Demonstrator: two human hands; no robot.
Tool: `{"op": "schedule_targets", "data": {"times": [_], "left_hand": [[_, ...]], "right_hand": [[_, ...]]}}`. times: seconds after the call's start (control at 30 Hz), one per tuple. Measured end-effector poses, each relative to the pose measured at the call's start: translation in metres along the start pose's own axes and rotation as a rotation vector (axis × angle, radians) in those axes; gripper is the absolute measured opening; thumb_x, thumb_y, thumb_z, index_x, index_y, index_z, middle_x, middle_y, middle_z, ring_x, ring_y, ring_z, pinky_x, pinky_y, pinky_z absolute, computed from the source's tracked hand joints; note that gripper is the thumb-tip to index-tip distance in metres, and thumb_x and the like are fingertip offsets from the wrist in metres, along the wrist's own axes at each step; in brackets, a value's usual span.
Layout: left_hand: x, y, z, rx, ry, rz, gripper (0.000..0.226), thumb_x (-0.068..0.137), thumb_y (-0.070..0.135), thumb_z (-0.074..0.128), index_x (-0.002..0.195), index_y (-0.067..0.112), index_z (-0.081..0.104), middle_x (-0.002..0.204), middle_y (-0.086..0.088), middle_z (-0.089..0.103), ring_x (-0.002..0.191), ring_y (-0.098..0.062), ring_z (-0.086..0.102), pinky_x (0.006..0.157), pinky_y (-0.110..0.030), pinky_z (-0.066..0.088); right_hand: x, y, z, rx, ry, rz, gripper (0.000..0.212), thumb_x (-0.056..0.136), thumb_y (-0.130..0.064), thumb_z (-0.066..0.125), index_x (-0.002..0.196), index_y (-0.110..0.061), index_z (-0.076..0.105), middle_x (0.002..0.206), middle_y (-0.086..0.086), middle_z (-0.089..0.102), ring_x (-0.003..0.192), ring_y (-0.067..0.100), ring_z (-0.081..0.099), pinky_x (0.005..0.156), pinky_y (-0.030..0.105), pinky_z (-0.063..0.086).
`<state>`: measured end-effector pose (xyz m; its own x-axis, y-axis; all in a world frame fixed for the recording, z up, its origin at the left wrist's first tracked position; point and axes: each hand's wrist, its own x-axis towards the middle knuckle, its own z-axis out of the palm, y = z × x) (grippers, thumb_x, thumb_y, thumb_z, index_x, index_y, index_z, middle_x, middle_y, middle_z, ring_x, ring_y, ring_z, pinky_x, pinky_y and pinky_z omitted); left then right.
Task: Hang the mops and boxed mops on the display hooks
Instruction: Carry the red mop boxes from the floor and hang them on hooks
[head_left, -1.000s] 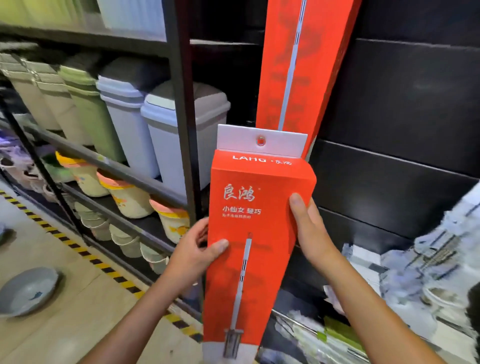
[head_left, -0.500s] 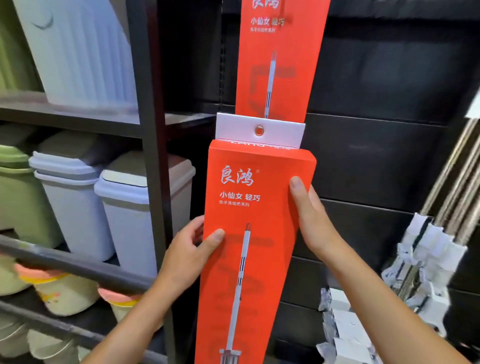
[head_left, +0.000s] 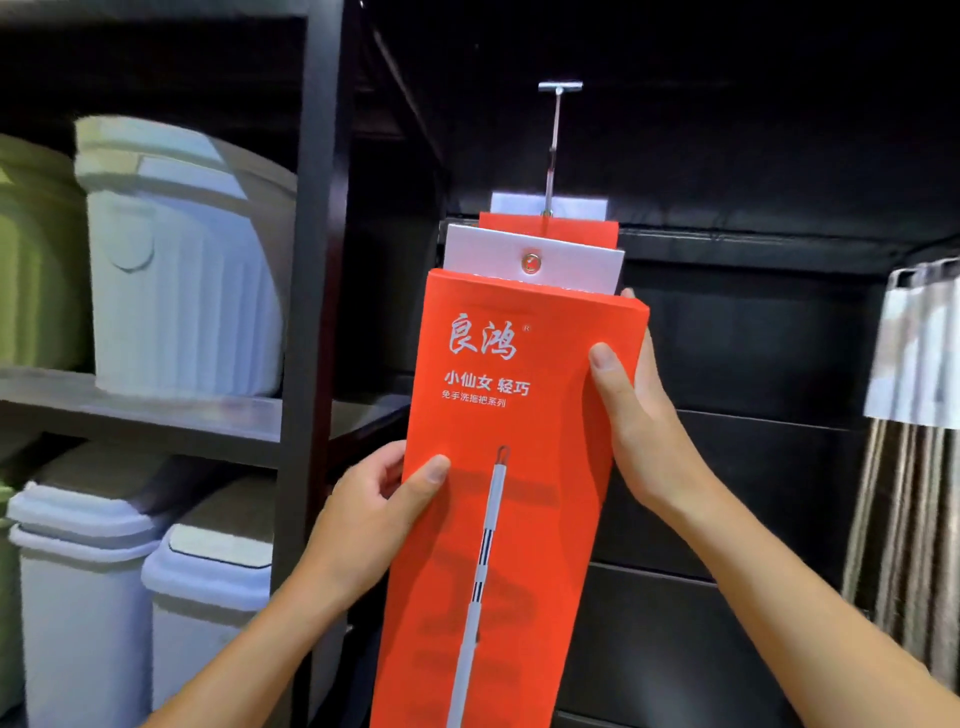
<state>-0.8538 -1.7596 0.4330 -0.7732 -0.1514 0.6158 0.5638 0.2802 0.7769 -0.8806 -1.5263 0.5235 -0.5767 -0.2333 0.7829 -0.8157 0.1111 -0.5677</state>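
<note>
1. Head view: left hand (head_left: 363, 525) and right hand (head_left: 641, 436) grip the side edges of an upright orange boxed mop (head_left: 498, 519).
2. Its white tab (head_left: 483, 254) sits below the display hook (head_left: 554, 150), fronting another hanging box (head_left: 571, 228).

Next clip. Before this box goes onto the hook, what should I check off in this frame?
1. Grip: left hand and right hand both hold the held box by its edges: ok.
2. Eyelet in its white tab unobstructed: ok.
3. Eyelet threaded on the hook: not ok, it sits below it.
4. Free hook length in front of the hung box: cannot tell.
5. Eyelet lined up under the hook: ok, roughly.
</note>
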Motion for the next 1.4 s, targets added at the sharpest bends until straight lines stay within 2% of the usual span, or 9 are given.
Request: {"op": "schedule_targets", "data": {"times": [0.07,0.2,0.37,0.5,0.7,0.83,1.03,1.23,1.4], "left_hand": [[0.014,0.012,-0.002,-0.021,0.005,0.036,0.062,0.073,0.08,0.059,0.113,0.035,0.075,0.107,0.017,0.08,0.097,-0.005,0.077,0.091,-0.044,0.061],[0.039,0.036,-0.005,-0.05,0.03,0.094,0.071,0.062,0.096,0.058,0.105,0.043,0.076,0.103,0.015,0.081,0.096,-0.007,0.077,0.092,-0.046,0.06],[0.069,0.056,-0.001,-0.038,0.045,0.121,0.068,0.068,0.09,0.056,0.097,0.034,0.078,0.094,0.011,0.082,0.088,-0.011,0.079,0.09,-0.051,0.061],[0.09,0.059,0.007,-0.022,0.021,0.103,0.076,0.06,0.101,0.052,0.087,0.035,0.077,0.088,0.005,0.081,0.084,-0.018,0.079,0.089,-0.056,0.061],[0.107,0.052,0.015,-0.04,-0.002,0.085,0.071,0.064,0.097,0.056,0.084,0.032,0.076,0.087,0.003,0.081,0.083,-0.022,0.079,0.089,-0.058,0.06],[0.113,0.049,0.017,-0.04,0.0,0.1,0.061,0.069,0.092,0.055,0.077,0.035,0.075,0.082,0.003,0.081,0.077,-0.019,0.078,0.084,-0.051,0.062],[0.118,0.052,0.015,-0.074,-0.012,0.118,0.06,0.068,0.09,0.055,0.074,0.034,0.075,0.081,0.001,0.081,0.074,-0.018,0.079,0.075,-0.041,0.062],[0.118,0.04,0.018,-0.09,-0.019,0.061,0.083,0.067,0.091,0.058,0.084,0.012,0.075,0.088,-0.015,0.079,0.08,-0.032,0.078,0.086,-0.057,0.059],[0.123,0.032,0.02,-0.126,-0.002,0.076,0.065,0.069,0.084,0.064,0.087,0.024,0.078,0.087,-0.005,0.081,0.078,-0.019,0.078,0.085,-0.053,0.061]], "right_hand": [[0.018,-0.013,-0.007,-0.03,-0.002,-0.066,0.07,0.101,-0.058,0.044,0.16,-0.048,0.007,0.118,-0.058,0.051,0.116,-0.022,0.056,0.094,0.009,0.048],[0.053,-0.032,-0.026,-0.078,-0.02,-0.156,0.072,0.091,-0.066,0.053,0.155,-0.053,0.022,0.139,-0.026,0.06,0.128,0.008,0.062,0.108,0.05,0.05],[0.091,-0.047,-0.044,-0.119,-0.047,-0.148,0.069,0.086,-0.071,0.056,0.149,-0.054,0.031,0.133,-0.018,0.065,0.115,0.015,0.071,0.086,0.063,0.06],[0.111,-0.043,-0.052,-0.174,-0.068,-0.11,0.059,0.091,-0.07,0.05,0.145,-0.056,0.034,0.128,-0.013,0.07,0.109,0.02,0.074,0.081,0.061,0.062],[0.126,-0.029,-0.056,-0.227,-0.04,-0.079,0.061,0.086,-0.078,0.046,0.143,-0.057,0.035,0.123,-0.013,0.072,0.107,0.019,0.075,0.08,0.052,0.062],[0.127,-0.025,-0.056,-0.246,-0.018,-0.098,0.061,0.089,-0.077,0.046,0.146,-0.058,0.033,0.124,-0.02,0.07,0.108,0.011,0.073,0.09,0.052,0.061],[0.135,-0.029,-0.054,-0.276,0.002,-0.099,0.049,0.091,-0.075,0.045,0.137,-0.059,0.04,0.117,-0.025,0.07,0.106,0.01,0.073,0.089,0.053,0.061],[0.132,-0.014,-0.049,-0.285,0.007,-0.047,0.045,0.093,-0.074,0.044,0.135,-0.058,0.04,0.111,-0.025,0.073,0.096,0.01,0.076,0.081,0.053,0.064],[0.129,-0.009,-0.048,-0.32,0.038,-0.057,0.042,0.099,-0.068,0.044,0.139,-0.056,0.041,0.112,-0.032,0.069,0.1,-0.004,0.07,0.085,0.034,0.059]]}}
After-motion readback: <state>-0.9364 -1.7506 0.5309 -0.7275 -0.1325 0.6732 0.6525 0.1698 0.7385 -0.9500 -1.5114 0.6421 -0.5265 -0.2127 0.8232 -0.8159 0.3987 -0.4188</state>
